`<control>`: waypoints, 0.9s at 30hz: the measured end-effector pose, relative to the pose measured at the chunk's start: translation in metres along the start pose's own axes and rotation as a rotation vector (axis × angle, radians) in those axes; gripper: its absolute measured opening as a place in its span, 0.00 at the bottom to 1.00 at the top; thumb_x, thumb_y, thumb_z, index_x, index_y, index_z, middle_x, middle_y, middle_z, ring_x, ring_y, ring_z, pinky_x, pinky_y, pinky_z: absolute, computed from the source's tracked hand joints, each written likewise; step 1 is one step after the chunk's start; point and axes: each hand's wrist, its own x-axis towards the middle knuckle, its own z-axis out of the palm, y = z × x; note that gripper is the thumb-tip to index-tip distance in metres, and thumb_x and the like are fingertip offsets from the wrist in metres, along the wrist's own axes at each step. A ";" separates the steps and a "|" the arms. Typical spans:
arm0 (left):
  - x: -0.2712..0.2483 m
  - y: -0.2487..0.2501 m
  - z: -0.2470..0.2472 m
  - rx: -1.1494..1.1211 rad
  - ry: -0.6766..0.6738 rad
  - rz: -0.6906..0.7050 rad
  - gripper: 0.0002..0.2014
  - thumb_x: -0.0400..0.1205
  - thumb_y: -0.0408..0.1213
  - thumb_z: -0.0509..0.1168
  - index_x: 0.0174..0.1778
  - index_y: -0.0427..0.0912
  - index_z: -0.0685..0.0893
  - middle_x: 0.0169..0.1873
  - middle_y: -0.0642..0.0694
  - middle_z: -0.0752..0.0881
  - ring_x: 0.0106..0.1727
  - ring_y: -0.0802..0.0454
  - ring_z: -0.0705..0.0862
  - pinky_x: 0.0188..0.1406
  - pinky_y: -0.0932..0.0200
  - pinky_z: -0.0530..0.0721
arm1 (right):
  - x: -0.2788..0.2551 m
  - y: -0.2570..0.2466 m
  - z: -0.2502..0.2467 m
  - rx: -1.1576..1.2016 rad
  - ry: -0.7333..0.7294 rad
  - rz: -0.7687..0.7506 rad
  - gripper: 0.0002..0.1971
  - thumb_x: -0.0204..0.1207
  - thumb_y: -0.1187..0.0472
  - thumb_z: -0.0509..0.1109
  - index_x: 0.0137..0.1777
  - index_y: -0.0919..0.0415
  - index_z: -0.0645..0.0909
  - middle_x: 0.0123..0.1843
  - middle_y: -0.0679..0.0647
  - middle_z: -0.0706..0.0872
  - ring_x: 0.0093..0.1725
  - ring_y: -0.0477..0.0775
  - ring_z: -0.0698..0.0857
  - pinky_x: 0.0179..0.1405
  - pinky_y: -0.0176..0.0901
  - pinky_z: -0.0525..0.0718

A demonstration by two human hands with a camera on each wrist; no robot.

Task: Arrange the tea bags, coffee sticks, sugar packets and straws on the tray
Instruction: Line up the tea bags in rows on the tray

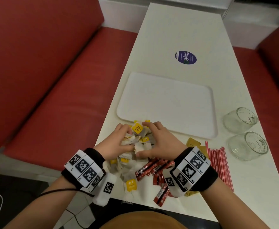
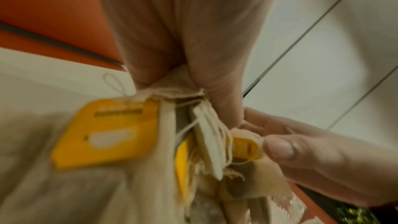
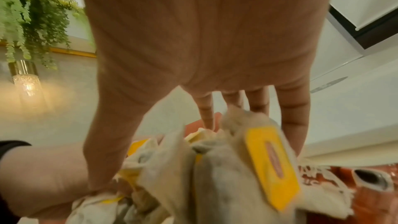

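On the white table (image 1: 176, 30), 2 clear glasses (image 1: 240, 119) lie on their sides to the right of the white tray (image 1: 168, 103), and a round blue sticker (image 1: 185, 57) sits beyond the tray's far edge. Red bench seats (image 1: 53, 96) flank the table. A row of red-striped straws (image 1: 218, 164) lies near the right wrist, with tan sugar packets (image 1: 193, 142) partly hidden beside them. Red coffee sticks (image 1: 153, 171) are scattered at the near edge, some under the right wristband. The tea bags (image 1: 138, 141), with yellow tags, are heaped just short of the tray's near rim. The left hand (image 1: 117, 142) and right hand (image 1: 161, 142) cup the heap from either side, fingers curled into it and gripping bags between them. More tea bags lie loose below the wrists.
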 end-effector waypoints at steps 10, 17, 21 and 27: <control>-0.003 0.009 -0.022 -0.451 0.023 0.028 0.16 0.73 0.40 0.67 0.50 0.39 0.70 0.38 0.60 0.80 0.36 0.58 0.75 0.35 0.57 0.75 | -0.010 -0.008 -0.022 0.040 0.091 -0.086 0.51 0.58 0.34 0.76 0.78 0.37 0.52 0.75 0.43 0.64 0.73 0.48 0.66 0.72 0.54 0.69; -0.008 0.007 -0.022 -0.280 -0.062 -0.011 0.16 0.64 0.49 0.65 0.45 0.54 0.69 0.60 0.53 0.68 0.55 0.60 0.73 0.45 0.63 0.78 | -0.004 -0.010 -0.016 0.130 -0.009 -0.123 0.49 0.60 0.39 0.79 0.79 0.40 0.56 0.74 0.43 0.64 0.73 0.45 0.66 0.72 0.41 0.69; -0.019 0.015 -0.024 -0.214 -0.026 -0.036 0.15 0.62 0.55 0.62 0.43 0.61 0.69 0.55 0.57 0.62 0.46 0.49 0.73 0.39 0.56 0.78 | 0.001 -0.010 -0.007 0.099 -0.062 -0.111 0.52 0.56 0.36 0.79 0.78 0.41 0.57 0.73 0.43 0.65 0.72 0.46 0.68 0.73 0.49 0.71; -0.028 0.033 -0.023 -0.105 0.132 0.049 0.13 0.72 0.41 0.69 0.47 0.54 0.72 0.61 0.56 0.55 0.38 0.72 0.71 0.36 0.66 0.77 | -0.005 -0.009 -0.014 0.128 -0.044 -0.130 0.52 0.53 0.35 0.80 0.77 0.36 0.56 0.73 0.39 0.63 0.73 0.42 0.66 0.73 0.46 0.70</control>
